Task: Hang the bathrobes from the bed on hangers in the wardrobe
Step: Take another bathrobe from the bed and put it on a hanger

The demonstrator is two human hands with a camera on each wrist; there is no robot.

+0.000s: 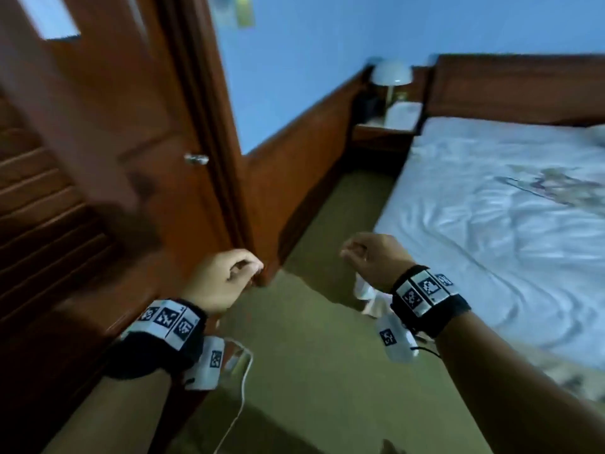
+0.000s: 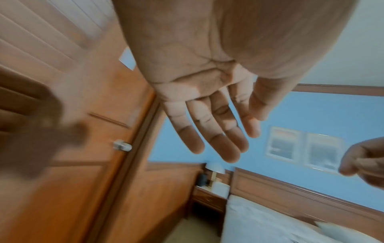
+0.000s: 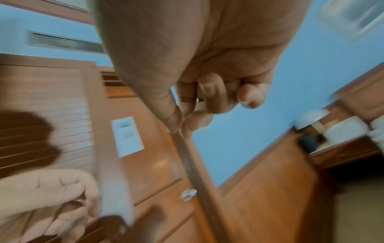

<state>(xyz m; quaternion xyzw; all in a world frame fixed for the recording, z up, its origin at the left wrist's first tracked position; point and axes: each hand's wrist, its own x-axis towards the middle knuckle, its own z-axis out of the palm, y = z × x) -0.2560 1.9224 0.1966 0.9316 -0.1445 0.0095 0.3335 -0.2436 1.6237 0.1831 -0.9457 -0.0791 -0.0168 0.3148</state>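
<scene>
My left hand hangs in front of the brown louvred wardrobe door and holds nothing. The left wrist view shows the left hand with straight, spread fingers. My right hand hovers over the carpet beside the bed. Its fingers are curled in, thumb tip against the index finger, with nothing between them. The bed has a rumpled white sheet and a patterned patch. No bathrobe or hanger shows plainly in any view. The frames are motion-blurred.
A wooden door with a metal knob stands just right of the wardrobe. A nightstand with a white lamp sits in the corner by the headboard. Green carpet runs between wardrobe and bed. Something white lies low beneath my right wrist.
</scene>
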